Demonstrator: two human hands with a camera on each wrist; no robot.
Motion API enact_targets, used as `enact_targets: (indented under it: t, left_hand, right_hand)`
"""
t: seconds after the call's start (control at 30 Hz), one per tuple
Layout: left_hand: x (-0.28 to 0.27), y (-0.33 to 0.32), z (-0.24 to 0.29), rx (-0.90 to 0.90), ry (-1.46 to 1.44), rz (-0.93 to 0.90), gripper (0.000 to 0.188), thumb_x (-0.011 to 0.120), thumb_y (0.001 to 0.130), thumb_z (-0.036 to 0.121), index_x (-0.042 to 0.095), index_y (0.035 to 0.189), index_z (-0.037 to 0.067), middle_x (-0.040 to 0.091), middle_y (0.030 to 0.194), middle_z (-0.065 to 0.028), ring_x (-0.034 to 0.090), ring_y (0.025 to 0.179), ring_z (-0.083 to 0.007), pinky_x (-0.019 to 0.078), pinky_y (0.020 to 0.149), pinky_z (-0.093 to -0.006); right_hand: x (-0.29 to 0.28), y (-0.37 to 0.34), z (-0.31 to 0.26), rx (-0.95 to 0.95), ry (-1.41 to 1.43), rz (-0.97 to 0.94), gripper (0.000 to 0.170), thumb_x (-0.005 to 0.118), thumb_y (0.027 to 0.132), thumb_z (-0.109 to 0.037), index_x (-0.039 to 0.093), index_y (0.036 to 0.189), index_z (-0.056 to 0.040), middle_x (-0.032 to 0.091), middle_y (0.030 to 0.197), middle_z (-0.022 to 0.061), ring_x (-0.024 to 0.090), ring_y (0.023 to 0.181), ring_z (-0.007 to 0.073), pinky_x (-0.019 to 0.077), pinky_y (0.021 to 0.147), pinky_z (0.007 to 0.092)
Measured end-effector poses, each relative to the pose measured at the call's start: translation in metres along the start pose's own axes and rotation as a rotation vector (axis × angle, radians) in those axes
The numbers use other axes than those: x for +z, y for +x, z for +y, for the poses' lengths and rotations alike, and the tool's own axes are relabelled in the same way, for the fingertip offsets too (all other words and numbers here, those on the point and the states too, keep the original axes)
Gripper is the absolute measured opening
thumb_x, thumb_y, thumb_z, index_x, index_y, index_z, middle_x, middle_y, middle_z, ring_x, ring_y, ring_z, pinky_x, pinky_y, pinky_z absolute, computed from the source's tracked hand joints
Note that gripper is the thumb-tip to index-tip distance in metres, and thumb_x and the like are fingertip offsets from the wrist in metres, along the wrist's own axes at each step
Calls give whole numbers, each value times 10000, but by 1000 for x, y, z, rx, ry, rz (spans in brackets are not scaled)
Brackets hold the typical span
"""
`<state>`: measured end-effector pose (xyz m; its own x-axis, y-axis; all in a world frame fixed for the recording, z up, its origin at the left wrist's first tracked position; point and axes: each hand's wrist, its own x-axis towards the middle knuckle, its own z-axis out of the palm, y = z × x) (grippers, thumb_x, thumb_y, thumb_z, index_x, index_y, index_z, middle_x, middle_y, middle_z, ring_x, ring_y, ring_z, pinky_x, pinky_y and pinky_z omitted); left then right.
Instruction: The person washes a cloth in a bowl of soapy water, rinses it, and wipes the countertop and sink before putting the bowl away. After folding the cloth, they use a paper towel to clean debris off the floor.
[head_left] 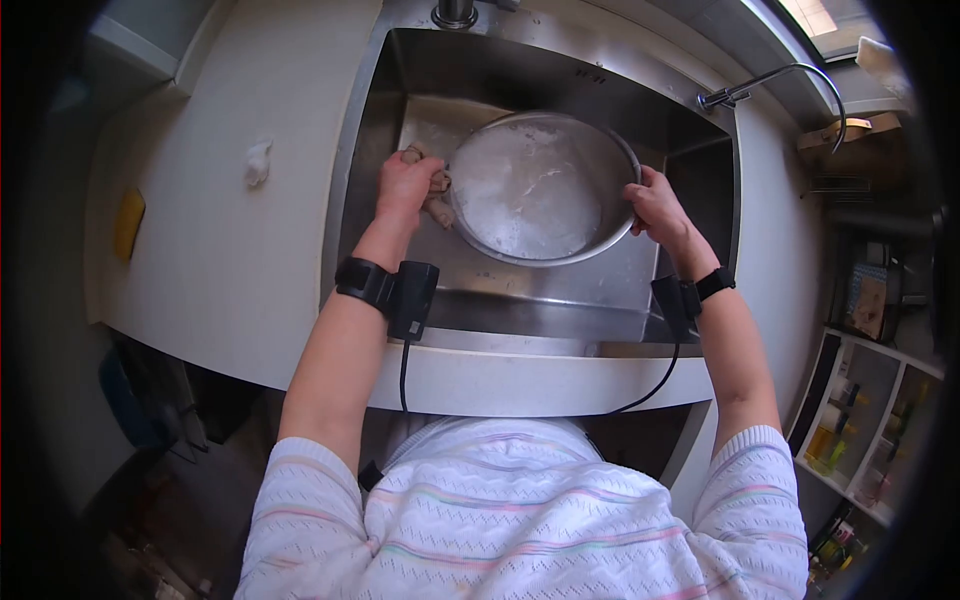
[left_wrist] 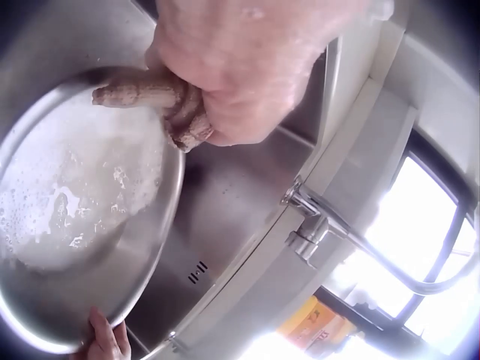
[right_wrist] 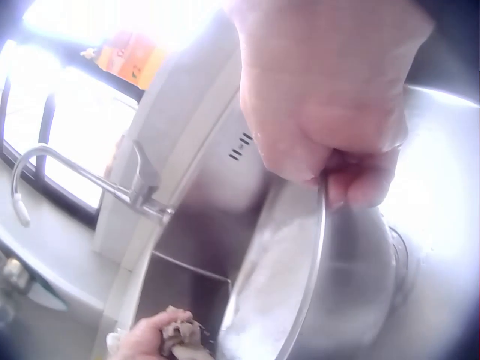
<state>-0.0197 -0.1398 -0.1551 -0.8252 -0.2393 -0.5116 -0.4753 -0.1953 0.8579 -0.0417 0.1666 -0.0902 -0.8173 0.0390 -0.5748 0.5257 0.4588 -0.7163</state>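
A: Where are we around the bowl [head_left: 617, 185]?
B: Our right hand [head_left: 657, 205] pinches its right rim. Our left hand [head_left: 404, 188] grips the knobbly brown piece [head_left: 439, 212] just left of it, one stub pointing nearward.
A: Surfaces?
B: Bowl: round, smooth metal, cloudy frothy liquid [head_left: 530, 190] inside. Piece: matte, wrinkled, branching.

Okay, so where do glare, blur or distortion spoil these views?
Head view: dark corners, counter edge bowed by the lens. Left wrist view: window blown out white, left hand soft. Right wrist view: window glare again, hazy overall, right hand smooth, lacking detail.
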Motion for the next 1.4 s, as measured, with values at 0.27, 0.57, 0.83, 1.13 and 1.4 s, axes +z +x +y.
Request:
enact_targets:
  t: [0.27,0.57,0.83,1.13,1.4]
  left_hand:
    - [-13,-14,11,-107,-121,-203,227,572,760,202,535,912,38,587,809,-61,598,714,-179,507,538,-355]
    - [-15,-13,8,-3,1,-307,324,594,723,112,520,1008,-23,581,868,-97,576,761,-158,488,638,-288]
    - [-13,-13,4,174,275,-113,505,691,596,92,513,1051,-33,594,871,-92,573,814,-183,457,745,-273]
    - [-22,3,-9,-53,-138,-291,468,661,575,36,522,1018,-22,571,939,-100,567,846,-186,469,708,-315]
    - [-8,-12,6,-237,-518,-589,298,496,725,-51,490,1020,-10,550,965,-137,577,883,-272,506,760,-436]
  right_hand:
    - [-51,5,-14,103,-89,150,146,486,710,29,496,856,41,405,572,23,376,390,105,332,334,277]
    - [-58,-11,-79,-43,-957,256,266,447,730,-7,512,985,35,586,751,208,619,600,311,496,450,398]
    - [-7,-22,-94,-189,-1485,122,242,454,779,-1,512,1014,11,590,907,212,560,918,363,471,758,424]
    - [-25,-18,-57,-288,-416,-45,435,464,697,27,495,1131,11,604,783,130,583,540,170,432,360,280]
    - [54,11,44,31,-134,-185,428,517,838,-114,374,1230,-16,591,866,141,605,693,210,508,527,315]
